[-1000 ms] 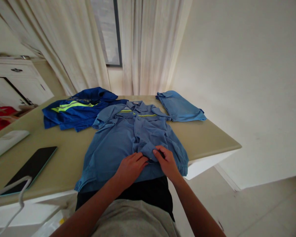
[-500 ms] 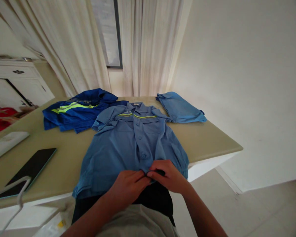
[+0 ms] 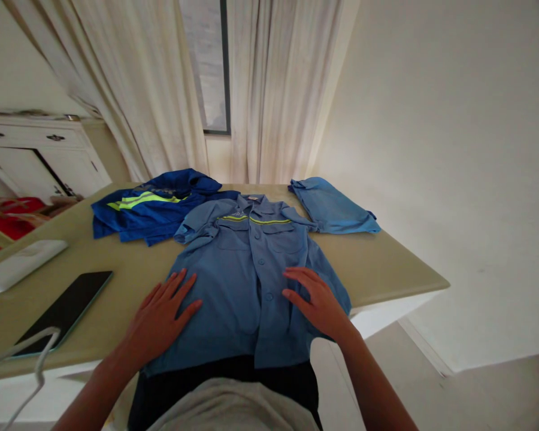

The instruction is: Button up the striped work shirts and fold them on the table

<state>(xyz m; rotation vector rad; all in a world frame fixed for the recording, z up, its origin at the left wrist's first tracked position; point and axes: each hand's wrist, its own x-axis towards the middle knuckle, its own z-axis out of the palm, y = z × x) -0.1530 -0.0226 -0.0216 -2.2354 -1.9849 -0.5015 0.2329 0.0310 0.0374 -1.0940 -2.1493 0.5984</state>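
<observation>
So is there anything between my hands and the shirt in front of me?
Nothing visible: your left hand and right hand both appear to lie directly on the shirt, fingers spread. The black-screened device lies left of your left hand, out of the way.

A phone lies on the table, a cable crossing over its near end — a white box sits beside it. Curtains flank a window; at left stands a cabinet, red things before it — at right, a pale wall.
</observation>
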